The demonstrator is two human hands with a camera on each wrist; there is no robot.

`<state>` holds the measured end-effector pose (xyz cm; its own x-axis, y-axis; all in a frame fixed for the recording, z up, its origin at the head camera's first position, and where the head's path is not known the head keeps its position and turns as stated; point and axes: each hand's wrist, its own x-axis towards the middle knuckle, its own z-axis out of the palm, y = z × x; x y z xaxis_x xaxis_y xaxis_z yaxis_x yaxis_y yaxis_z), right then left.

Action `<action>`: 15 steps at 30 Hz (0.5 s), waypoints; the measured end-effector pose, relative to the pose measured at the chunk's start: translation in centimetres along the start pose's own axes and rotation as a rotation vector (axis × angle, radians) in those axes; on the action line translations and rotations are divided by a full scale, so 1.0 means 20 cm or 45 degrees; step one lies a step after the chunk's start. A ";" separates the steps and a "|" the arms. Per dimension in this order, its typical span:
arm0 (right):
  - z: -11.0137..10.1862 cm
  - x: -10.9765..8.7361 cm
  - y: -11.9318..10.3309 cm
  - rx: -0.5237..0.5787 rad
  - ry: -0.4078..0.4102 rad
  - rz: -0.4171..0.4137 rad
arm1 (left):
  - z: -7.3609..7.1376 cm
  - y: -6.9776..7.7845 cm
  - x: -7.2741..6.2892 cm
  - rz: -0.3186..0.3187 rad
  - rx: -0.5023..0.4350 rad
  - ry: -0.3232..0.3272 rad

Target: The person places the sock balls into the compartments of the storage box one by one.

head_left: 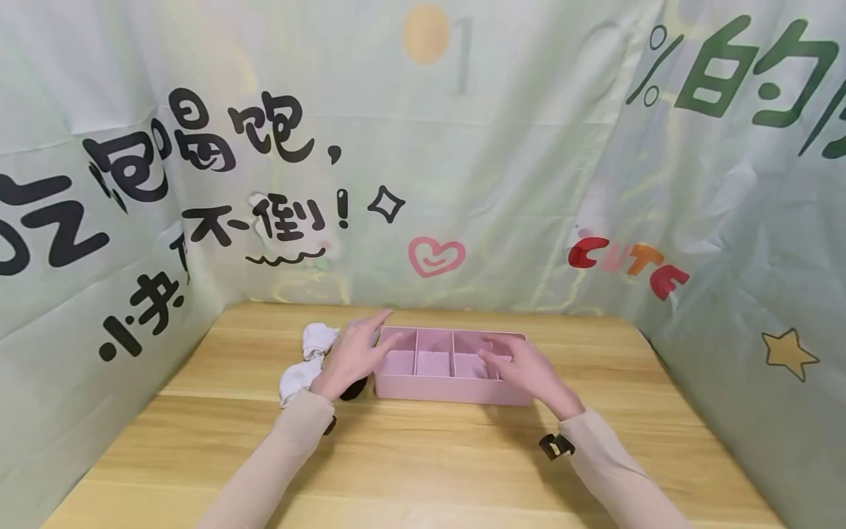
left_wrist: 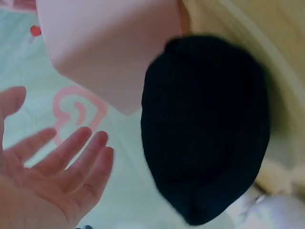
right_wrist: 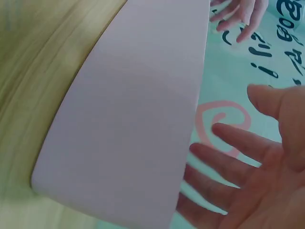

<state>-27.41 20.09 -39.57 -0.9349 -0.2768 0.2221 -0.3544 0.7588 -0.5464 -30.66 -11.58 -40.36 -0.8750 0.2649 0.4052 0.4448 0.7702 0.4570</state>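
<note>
Pink box (head_left: pixel 454 390) near desk's (head_left: pixel 423 463) far edge. Left hand (head_left: pixel 355 355) by its left end, right hand (head_left: pixel 526 366) over right end, fingers of both spread. Black bundle (left_wrist: pixel 205 129), white bundles (head_left: pixel 299 378) toward left edge.

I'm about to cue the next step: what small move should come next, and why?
I'd probably bring the left hand to the black bundle: that hand is empty, the bundle lies beside the pink box, and the box's middle compartments show bare floors.
</note>
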 end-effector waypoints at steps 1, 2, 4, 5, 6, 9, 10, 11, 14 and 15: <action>0.00 0.00 0.00 0.052 0.018 0.008 | 0.00 -0.01 0.00 -0.026 -0.051 0.016; 0.00 0.01 0.01 0.109 0.040 0.028 | 0.00 -0.02 0.00 -0.052 -0.105 0.030; -0.01 0.02 0.02 0.205 0.080 0.059 | 0.00 -0.05 0.01 -0.104 -0.198 0.063; -0.02 0.02 0.03 0.254 0.091 0.080 | 0.00 -0.06 0.01 -0.125 -0.250 0.074; -0.02 0.02 0.04 0.298 0.103 0.104 | 0.00 -0.08 0.01 -0.141 -0.294 0.084; -0.04 0.01 0.06 0.442 0.124 0.196 | 0.00 -0.12 0.01 -0.175 -0.400 0.116; -0.05 0.01 0.07 0.492 0.129 0.222 | 0.00 -0.13 0.01 -0.182 -0.433 0.128; -0.05 0.00 0.08 0.542 0.133 0.245 | -0.01 -0.15 0.01 -0.191 -0.464 0.135; -0.07 -0.01 0.12 0.666 0.152 0.297 | -0.03 -0.19 0.00 -0.223 -0.545 0.149; -0.08 -0.01 0.13 0.696 0.165 0.312 | -0.04 -0.20 -0.01 -0.235 -0.581 0.153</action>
<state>-28.09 23.16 -39.78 -0.9928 -0.0323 0.1152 -0.1189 0.3694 -0.9216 -32.19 -15.07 -41.65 -0.9307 0.0593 0.3609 0.3465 0.4588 0.8182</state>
